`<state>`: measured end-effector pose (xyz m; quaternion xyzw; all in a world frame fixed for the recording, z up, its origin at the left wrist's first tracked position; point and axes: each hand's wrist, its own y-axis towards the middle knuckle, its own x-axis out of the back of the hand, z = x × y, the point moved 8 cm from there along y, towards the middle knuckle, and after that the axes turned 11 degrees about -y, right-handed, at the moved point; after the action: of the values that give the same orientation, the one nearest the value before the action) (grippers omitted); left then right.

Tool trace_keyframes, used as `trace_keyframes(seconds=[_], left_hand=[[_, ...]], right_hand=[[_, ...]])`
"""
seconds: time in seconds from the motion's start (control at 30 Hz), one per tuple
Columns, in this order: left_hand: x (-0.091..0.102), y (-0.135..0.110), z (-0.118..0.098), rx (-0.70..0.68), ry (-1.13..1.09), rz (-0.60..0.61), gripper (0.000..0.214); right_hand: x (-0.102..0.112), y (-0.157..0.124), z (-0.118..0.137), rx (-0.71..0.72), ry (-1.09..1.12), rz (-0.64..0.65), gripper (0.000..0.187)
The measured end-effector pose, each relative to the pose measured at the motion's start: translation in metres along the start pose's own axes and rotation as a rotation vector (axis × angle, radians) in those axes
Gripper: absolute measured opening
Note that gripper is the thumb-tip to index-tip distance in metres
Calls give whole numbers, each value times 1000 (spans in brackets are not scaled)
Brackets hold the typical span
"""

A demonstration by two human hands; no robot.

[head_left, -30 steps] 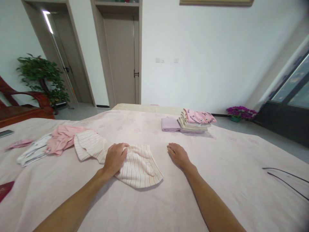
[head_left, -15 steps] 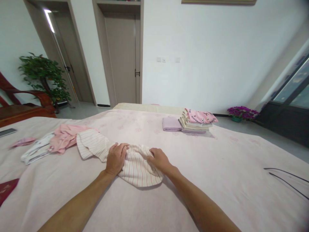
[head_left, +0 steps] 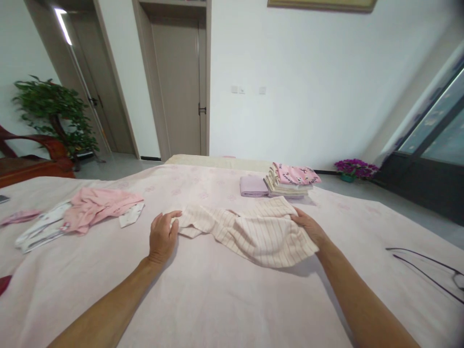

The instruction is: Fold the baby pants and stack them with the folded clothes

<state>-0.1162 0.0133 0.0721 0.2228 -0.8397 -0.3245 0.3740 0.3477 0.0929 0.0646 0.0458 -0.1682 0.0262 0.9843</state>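
A cream garment with thin pinkish-brown stripes (head_left: 266,237) is stretched sideways over the bedspread, its cloth loosely creased. At its narrower left end is my left hand (head_left: 164,237), thumb and fingers closed on the edge. My right hand (head_left: 308,226) grips the wider right end, with the fingertips partly hidden behind the fabric. The garment's exact kind is hard to tell from its folds. To the left lies a crumpled pink garment (head_left: 96,205), with white printed clothing (head_left: 43,232) partly under it.
Behind the striped garment stand a stack of folded clothes (head_left: 290,181) and a folded lilac cloth (head_left: 253,186). Eyeglasses (head_left: 427,263) rest at the right. A small pink cloth (head_left: 21,217), a dark red item (head_left: 4,284) and a phone's edge (head_left: 3,198) are at the left.
The striped garment has been drawn rightward, away from the pink garment, and spread out from a bunch. My right hand moved right and my left hand slightly left, widening the gap between them.
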Motion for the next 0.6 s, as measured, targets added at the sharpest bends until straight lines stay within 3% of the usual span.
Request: trace_keyframes(seconds=[0.1,0.17,0.23,0.4,0.5,0.6], left_hand=[[-12,1,0,1,73,56,28],[-23,2,7,45,128,113,34],[-35,5,16,104,172,166,36],[-67,17,33,155,277,332,44],[-82,24,34,117,332,444,35],[-85,31,29,66,385,457,23]], right_hand=[[63,-6,-50,-130,-157,-167,55],[82,-11,-73,-177,-240,-243,52],[83,-12,-81,-155,-296,-269,51],[73,-12,-71,-46,-515,-328,48],[73,-13,-70,-28,-537,-341,48],[75,-15,-72,-15,-523,-341,48]])
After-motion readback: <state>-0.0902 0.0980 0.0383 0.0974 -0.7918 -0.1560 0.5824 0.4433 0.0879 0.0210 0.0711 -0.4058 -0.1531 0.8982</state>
